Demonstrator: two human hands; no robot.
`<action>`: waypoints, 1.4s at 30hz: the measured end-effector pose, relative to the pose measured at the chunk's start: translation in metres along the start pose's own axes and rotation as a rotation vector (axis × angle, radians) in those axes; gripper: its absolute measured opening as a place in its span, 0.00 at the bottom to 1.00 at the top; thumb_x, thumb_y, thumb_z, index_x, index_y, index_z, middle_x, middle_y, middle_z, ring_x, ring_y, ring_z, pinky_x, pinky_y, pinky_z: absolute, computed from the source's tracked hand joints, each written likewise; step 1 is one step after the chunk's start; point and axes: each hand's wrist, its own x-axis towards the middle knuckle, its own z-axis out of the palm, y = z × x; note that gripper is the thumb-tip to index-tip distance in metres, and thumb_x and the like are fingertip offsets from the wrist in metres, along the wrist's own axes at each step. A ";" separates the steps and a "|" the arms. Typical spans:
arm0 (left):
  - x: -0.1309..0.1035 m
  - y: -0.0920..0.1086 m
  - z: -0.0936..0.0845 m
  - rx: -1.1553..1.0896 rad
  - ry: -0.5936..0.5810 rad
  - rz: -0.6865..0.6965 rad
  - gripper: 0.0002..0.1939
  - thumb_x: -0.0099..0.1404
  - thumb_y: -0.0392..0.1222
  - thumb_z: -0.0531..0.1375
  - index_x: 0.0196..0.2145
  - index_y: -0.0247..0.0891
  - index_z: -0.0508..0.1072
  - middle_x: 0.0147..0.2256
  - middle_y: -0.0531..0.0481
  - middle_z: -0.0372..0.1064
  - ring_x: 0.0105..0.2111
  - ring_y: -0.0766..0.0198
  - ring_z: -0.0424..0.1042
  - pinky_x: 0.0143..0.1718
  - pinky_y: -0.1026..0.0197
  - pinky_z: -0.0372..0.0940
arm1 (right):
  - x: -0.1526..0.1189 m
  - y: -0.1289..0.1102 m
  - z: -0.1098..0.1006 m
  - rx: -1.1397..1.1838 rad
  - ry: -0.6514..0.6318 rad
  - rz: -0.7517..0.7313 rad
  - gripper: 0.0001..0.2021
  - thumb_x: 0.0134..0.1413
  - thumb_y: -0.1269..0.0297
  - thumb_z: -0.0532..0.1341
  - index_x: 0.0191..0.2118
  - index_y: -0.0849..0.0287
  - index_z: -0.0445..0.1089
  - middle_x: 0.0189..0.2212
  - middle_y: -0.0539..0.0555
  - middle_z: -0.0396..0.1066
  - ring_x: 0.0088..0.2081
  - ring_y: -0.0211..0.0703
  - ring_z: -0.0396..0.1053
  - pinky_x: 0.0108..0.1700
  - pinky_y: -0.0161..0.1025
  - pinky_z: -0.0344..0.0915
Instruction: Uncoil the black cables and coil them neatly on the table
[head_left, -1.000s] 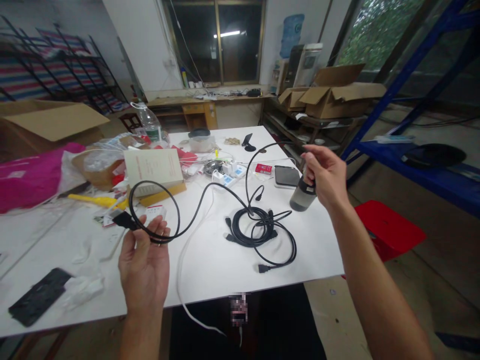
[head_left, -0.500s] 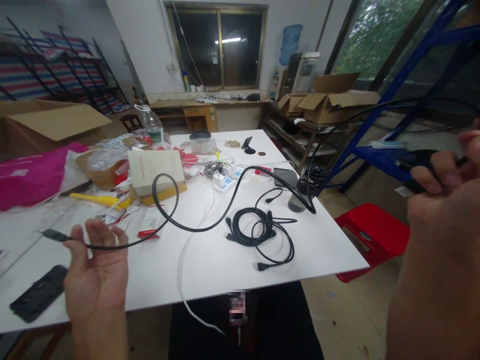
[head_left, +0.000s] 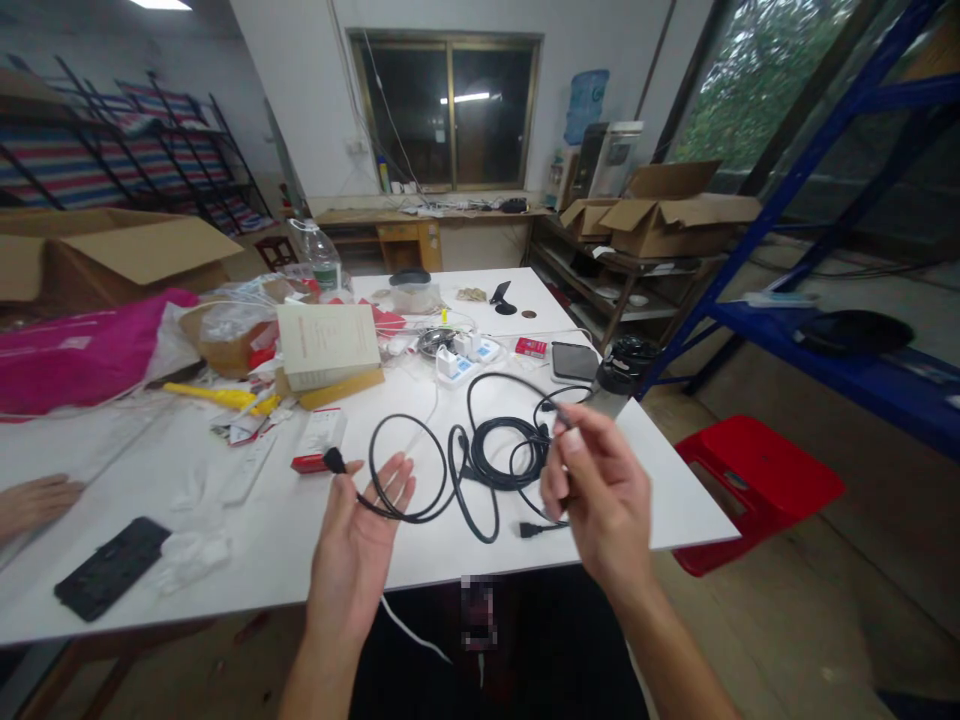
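My left hand (head_left: 360, 540), palm up, holds a black cable (head_left: 409, 418) under its thumb, close to the plug (head_left: 334, 460). One loop of that cable lies across its fingers. Over the right part of the table, my right hand (head_left: 604, 490) pinches a stretch of the black cable between thumb and fingers. Between the hands the cable sags in curves to the table. Behind it lies a coiled black cable (head_left: 510, 487) with several connectors, partly covered by my right hand. A loose plug (head_left: 531, 530) points left near the front edge.
Another person's hand (head_left: 41, 500) rests at the table's left edge. A black flat case (head_left: 112, 568), a red-and-white box (head_left: 319, 440), an open book (head_left: 330, 345) and a power strip (head_left: 465, 360) lie around. A red stool (head_left: 757, 480) stands right of the table.
My right hand has come in from the far right to the table's middle. My left hand moved right, and the stretched cable now hangs in a loop. Another person's hand appeared at left.
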 end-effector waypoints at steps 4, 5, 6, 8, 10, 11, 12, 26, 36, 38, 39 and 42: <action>-0.022 -0.024 0.013 0.057 -0.083 -0.093 0.21 0.67 0.55 0.72 0.50 0.44 0.74 0.48 0.40 0.83 0.50 0.47 0.83 0.57 0.40 0.73 | -0.039 0.061 0.016 -0.100 -0.166 0.128 0.13 0.71 0.53 0.64 0.55 0.50 0.76 0.38 0.51 0.73 0.34 0.40 0.72 0.38 0.39 0.72; -0.026 -0.028 0.017 0.077 -0.108 -0.105 0.22 0.67 0.55 0.72 0.51 0.44 0.73 0.49 0.39 0.82 0.51 0.47 0.82 0.57 0.40 0.73 | -0.045 0.070 0.017 -0.138 -0.209 0.130 0.13 0.71 0.53 0.64 0.55 0.49 0.76 0.42 0.52 0.74 0.40 0.43 0.73 0.45 0.42 0.72; -0.030 -0.030 0.021 0.099 -0.128 -0.117 0.23 0.67 0.56 0.71 0.53 0.44 0.72 0.51 0.38 0.81 0.51 0.46 0.82 0.56 0.40 0.72 | -0.050 0.076 0.018 -0.176 -0.251 0.125 0.12 0.72 0.54 0.63 0.55 0.48 0.77 0.46 0.54 0.75 0.46 0.46 0.74 0.52 0.44 0.71; -0.035 -0.034 0.027 0.140 -0.143 -0.128 0.27 0.67 0.56 0.71 0.57 0.45 0.70 0.52 0.38 0.80 0.51 0.47 0.81 0.56 0.41 0.72 | -0.055 0.081 0.016 -0.244 -0.315 0.096 0.11 0.73 0.56 0.62 0.55 0.47 0.77 0.51 0.55 0.76 0.55 0.50 0.72 0.60 0.47 0.68; -0.036 -0.037 0.030 0.164 -0.133 -0.115 0.29 0.66 0.55 0.72 0.59 0.46 0.69 0.51 0.39 0.80 0.50 0.48 0.81 0.54 0.44 0.73 | -0.057 0.081 0.011 -0.305 -0.360 0.059 0.11 0.74 0.58 0.61 0.56 0.46 0.77 0.52 0.55 0.76 0.58 0.51 0.70 0.62 0.49 0.66; -0.036 -0.038 0.031 0.164 -0.126 -0.099 0.29 0.66 0.54 0.73 0.59 0.46 0.69 0.50 0.41 0.80 0.49 0.49 0.80 0.53 0.45 0.73 | -0.057 0.080 0.008 -0.336 -0.377 0.042 0.12 0.74 0.58 0.61 0.56 0.46 0.77 0.52 0.56 0.76 0.58 0.51 0.70 0.63 0.49 0.65; -0.036 -0.040 0.031 0.161 -0.120 -0.079 0.29 0.66 0.54 0.73 0.59 0.46 0.69 0.48 0.42 0.79 0.49 0.50 0.80 0.52 0.46 0.73 | -0.056 0.079 0.005 -0.368 -0.388 0.024 0.12 0.74 0.59 0.61 0.57 0.45 0.77 0.53 0.56 0.75 0.59 0.51 0.70 0.63 0.50 0.65; -0.011 -0.095 0.000 0.533 -0.217 -0.005 0.37 0.76 0.61 0.61 0.75 0.53 0.52 0.65 0.38 0.70 0.62 0.49 0.74 0.60 0.44 0.72 | -0.063 0.125 -0.023 -0.581 -0.101 -0.015 0.19 0.72 0.58 0.62 0.64 0.53 0.64 0.60 0.62 0.67 0.59 0.50 0.71 0.58 0.47 0.75; -0.016 -0.102 0.009 0.938 -0.530 -0.037 0.37 0.79 0.57 0.55 0.78 0.46 0.51 0.63 0.39 0.73 0.60 0.52 0.76 0.67 0.45 0.64 | -0.089 0.131 -0.049 -0.612 -0.221 0.121 0.06 0.77 0.60 0.55 0.52 0.54 0.63 0.48 0.58 0.78 0.48 0.44 0.81 0.50 0.39 0.77; -0.019 -0.097 0.006 1.026 -0.597 -0.028 0.35 0.79 0.56 0.55 0.78 0.47 0.54 0.62 0.40 0.74 0.58 0.52 0.77 0.66 0.47 0.65 | -0.101 0.137 -0.053 -0.631 -0.176 0.077 0.04 0.76 0.61 0.59 0.48 0.53 0.63 0.42 0.54 0.78 0.43 0.42 0.81 0.46 0.36 0.77; -0.020 -0.093 0.005 1.065 -0.634 -0.044 0.34 0.80 0.56 0.55 0.77 0.47 0.56 0.59 0.41 0.76 0.55 0.53 0.78 0.64 0.47 0.67 | -0.109 0.141 -0.055 -0.654 -0.164 0.034 0.04 0.75 0.61 0.60 0.46 0.53 0.63 0.39 0.53 0.78 0.40 0.41 0.81 0.44 0.34 0.76; -0.024 -0.079 0.002 1.134 -0.708 -0.108 0.33 0.80 0.55 0.54 0.77 0.47 0.57 0.43 0.46 0.82 0.41 0.55 0.81 0.52 0.52 0.74 | -0.140 0.159 -0.060 -0.721 -0.160 -0.080 0.05 0.72 0.64 0.64 0.42 0.53 0.67 0.33 0.50 0.77 0.33 0.38 0.78 0.39 0.31 0.74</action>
